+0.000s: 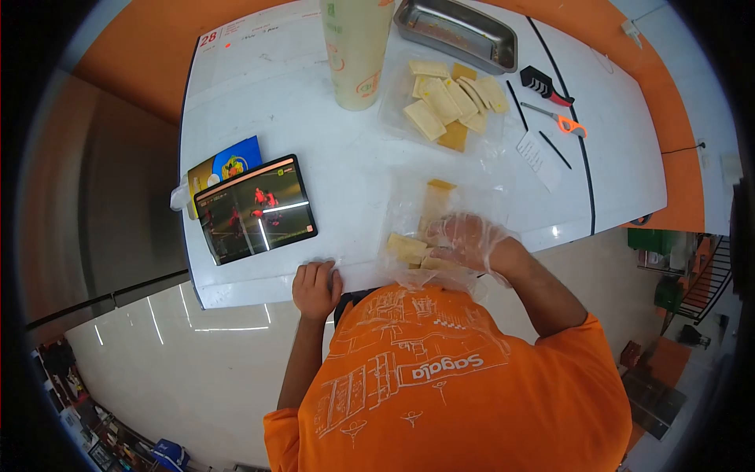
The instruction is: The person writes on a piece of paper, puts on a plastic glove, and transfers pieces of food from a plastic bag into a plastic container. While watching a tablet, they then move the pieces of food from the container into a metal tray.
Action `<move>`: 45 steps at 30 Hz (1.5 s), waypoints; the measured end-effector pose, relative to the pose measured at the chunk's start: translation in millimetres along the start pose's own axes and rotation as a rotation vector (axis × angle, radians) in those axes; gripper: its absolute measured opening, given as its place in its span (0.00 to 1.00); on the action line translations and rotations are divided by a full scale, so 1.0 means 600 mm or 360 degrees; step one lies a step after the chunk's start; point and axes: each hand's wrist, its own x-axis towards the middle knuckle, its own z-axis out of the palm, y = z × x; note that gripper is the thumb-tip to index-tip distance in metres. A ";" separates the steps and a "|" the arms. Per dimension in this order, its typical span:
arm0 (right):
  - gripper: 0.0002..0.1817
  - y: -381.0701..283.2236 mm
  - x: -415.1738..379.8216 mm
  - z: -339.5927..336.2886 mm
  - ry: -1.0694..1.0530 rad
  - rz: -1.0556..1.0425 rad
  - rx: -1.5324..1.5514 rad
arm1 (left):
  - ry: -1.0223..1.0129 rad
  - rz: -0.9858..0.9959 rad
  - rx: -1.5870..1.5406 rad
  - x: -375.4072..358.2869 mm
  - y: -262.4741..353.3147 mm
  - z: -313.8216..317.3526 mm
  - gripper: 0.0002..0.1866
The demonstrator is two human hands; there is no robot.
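My right hand (464,240), in a clear plastic glove, reaches into a clear plastic bag or tray (397,212) near the table's front edge. Pale flat pieces (406,248) lie in it beside and below my fingers, and a yellow-brown strip shows at its top. Glare and plastic hide my fingertips. Bare, my left hand (316,289) rests on the table's front edge with its fingers bent over the top and nothing visible in them. Farther back, more pale rectangular pieces (442,100) are heaped on clear plastic.
A tablet (255,210) leans on a blue and yellow packet (248,149) at left. Behind stand a tall translucent cup (355,55) and a metal tray (456,35). At right lie a black and red tool (544,85), orange-handled scissors (570,126) and a paper slip (539,160).
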 end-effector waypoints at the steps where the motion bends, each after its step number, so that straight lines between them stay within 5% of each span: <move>1: 0.21 -0.002 -0.011 -0.025 0.0010 0.0006 -0.0012 | -0.0013 -0.0011 -0.0003 -0.001 -0.001 0.001 0.12; 4: 0.18 -0.012 -0.044 -0.123 0.0243 -0.0348 0.0159 | 0.0013 0.0011 0.0001 -0.001 -0.002 0.003 0.12; 8: 0.16 0.012 0.011 -0.227 0.0541 0.0138 0.0212 | 0.0004 0.0009 0.0005 0.000 0.001 0.000 0.12; 10: 0.20 0.072 0.088 -0.201 0.0927 0.0088 -0.0180 | -0.0005 0.0006 0.0001 0.001 0.001 -0.001 0.11; 13: 0.26 0.070 0.166 -0.171 0.1020 0.0221 -0.0676 | -0.0012 -0.0005 -0.0001 0.001 0.002 -0.001 0.11; 19: 0.22 0.048 0.224 -0.118 0.0752 0.0475 -0.0782 | 0.0014 -0.0003 -0.0001 0.002 0.004 -0.002 0.11; 25: 0.11 0.066 0.199 -0.134 0.1053 0.0371 -0.0390 | 0.0038 0.0012 0.0003 0.005 0.005 -0.004 0.11; 35: 0.20 0.069 0.189 -0.118 0.0991 0.0304 -0.0229 | 0.0024 0.0014 0.0002 0.005 0.004 -0.007 0.11; 37: 0.20 0.068 0.177 -0.117 0.1326 0.0156 0.0018 | 0.0034 0.0021 -0.0004 0.006 0.005 -0.008 0.11; 45: 0.20 0.000 0.070 -0.108 0.1538 -0.0534 0.0474 | 0.0016 0.0023 -0.0006 0.006 0.008 -0.011 0.11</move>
